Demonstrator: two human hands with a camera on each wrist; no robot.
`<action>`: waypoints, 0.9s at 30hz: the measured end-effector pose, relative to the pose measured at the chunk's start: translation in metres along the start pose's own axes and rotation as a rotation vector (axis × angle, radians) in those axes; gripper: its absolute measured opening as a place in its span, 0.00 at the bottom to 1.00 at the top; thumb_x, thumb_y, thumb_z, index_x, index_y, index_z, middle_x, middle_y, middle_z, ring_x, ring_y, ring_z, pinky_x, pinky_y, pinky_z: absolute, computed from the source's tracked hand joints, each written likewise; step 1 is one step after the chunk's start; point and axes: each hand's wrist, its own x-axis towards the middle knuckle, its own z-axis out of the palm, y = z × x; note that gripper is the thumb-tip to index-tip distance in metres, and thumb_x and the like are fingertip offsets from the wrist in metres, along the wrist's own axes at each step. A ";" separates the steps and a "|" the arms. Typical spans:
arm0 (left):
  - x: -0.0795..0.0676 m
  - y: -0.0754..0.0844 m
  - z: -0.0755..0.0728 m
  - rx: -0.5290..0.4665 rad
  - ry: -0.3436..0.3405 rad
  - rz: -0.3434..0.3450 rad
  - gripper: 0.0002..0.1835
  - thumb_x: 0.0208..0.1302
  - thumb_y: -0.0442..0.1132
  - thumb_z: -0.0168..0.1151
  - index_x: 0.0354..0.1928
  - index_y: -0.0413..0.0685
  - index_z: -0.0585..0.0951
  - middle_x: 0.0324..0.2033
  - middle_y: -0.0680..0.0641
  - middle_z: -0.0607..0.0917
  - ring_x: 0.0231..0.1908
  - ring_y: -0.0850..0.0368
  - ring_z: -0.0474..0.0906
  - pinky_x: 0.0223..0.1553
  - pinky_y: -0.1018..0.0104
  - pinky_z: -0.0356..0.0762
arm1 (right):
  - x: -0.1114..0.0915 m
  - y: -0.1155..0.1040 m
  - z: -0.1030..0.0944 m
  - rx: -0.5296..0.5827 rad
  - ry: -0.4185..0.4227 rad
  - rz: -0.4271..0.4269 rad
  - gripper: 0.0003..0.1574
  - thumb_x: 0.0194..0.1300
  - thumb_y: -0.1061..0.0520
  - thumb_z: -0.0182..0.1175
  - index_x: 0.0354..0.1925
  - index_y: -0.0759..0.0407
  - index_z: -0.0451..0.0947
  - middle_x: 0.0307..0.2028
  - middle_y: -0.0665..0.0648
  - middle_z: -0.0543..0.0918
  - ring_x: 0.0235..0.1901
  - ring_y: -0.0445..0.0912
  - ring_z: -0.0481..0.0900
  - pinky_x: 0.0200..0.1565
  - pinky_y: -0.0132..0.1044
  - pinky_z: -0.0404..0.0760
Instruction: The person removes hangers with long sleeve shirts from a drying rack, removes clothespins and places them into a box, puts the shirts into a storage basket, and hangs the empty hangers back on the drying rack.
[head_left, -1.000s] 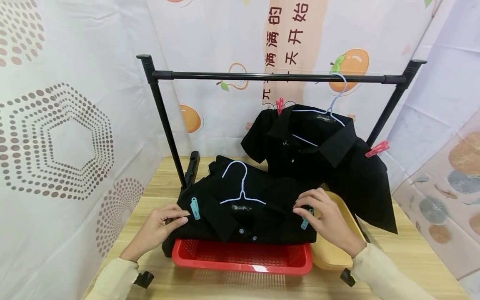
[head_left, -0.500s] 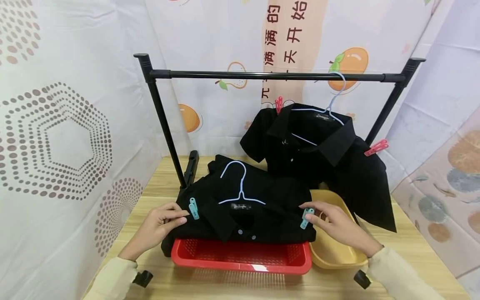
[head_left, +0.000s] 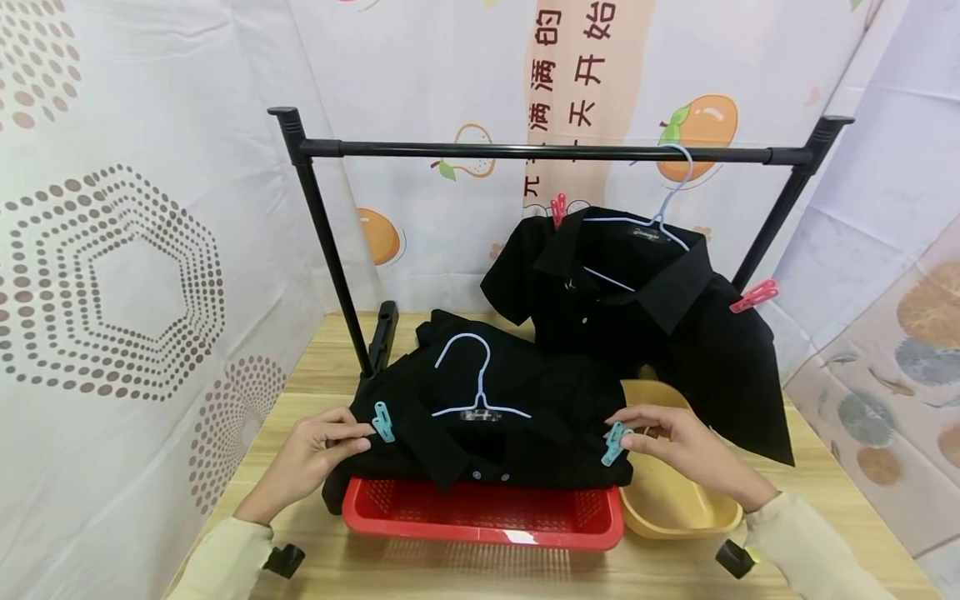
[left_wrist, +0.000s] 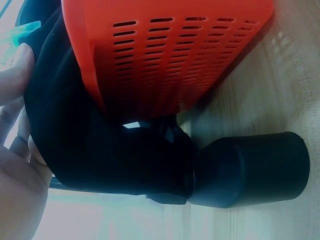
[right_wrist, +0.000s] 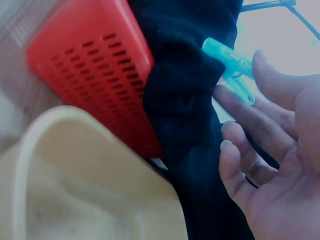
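A black shirt (head_left: 517,375) lies over the back of a red basket (head_left: 480,533), with a light-blue hanger (head_left: 482,392) in its collar. A teal clothespin sits on each shoulder. My left hand (head_left: 326,446) pinches the shirt's left-side edge, thumb in front, close beside the left clothespin (head_left: 383,422). My right hand (head_left: 678,442) pinches the right clothespin (head_left: 613,444) by its handles, thumb on one and index finger at the other. In the right wrist view this clothespin (right_wrist: 227,65) has its nose on the black cloth, and the other fingers are loosely bent.
Over the table (head_left: 420,575) stands a black rack (head_left: 525,152). A second black shirt (head_left: 637,308) hangs from it at right on a blue hanger, with pink clothespins (head_left: 753,296) at its shoulders. A yellow bin (head_left: 678,508) is right of the basket. Printed curtains stand behind.
My right hand has shifted right and taken hold of the right clothespin. The hanger and collar have tipped slightly forward, and the left clothespin has moved a little left.
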 end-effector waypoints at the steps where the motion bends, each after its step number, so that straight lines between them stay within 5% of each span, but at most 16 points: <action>1: 0.000 0.000 0.000 -0.003 -0.001 -0.002 0.14 0.56 0.21 0.72 0.42 0.44 0.91 0.29 0.58 0.78 0.26 0.64 0.70 0.26 0.70 0.69 | 0.000 -0.001 0.000 0.024 0.003 -0.002 0.14 0.72 0.59 0.65 0.55 0.55 0.83 0.44 0.49 0.87 0.39 0.43 0.82 0.40 0.33 0.82; 8: 0.000 0.000 -0.001 -0.007 -0.006 -0.009 0.14 0.56 0.22 0.72 0.42 0.44 0.91 0.29 0.58 0.78 0.26 0.64 0.70 0.26 0.70 0.68 | 0.002 -0.010 0.003 0.088 0.045 -0.038 0.08 0.70 0.63 0.66 0.47 0.58 0.81 0.38 0.55 0.82 0.36 0.44 0.79 0.38 0.34 0.82; 27: -0.002 -0.004 0.004 0.034 0.015 -0.062 0.13 0.54 0.22 0.75 0.37 0.47 0.91 0.26 0.57 0.79 0.26 0.63 0.72 0.25 0.70 0.69 | 0.007 -0.024 0.010 -0.068 0.212 -0.053 0.06 0.65 0.61 0.71 0.33 0.50 0.84 0.34 0.45 0.86 0.29 0.40 0.80 0.31 0.35 0.79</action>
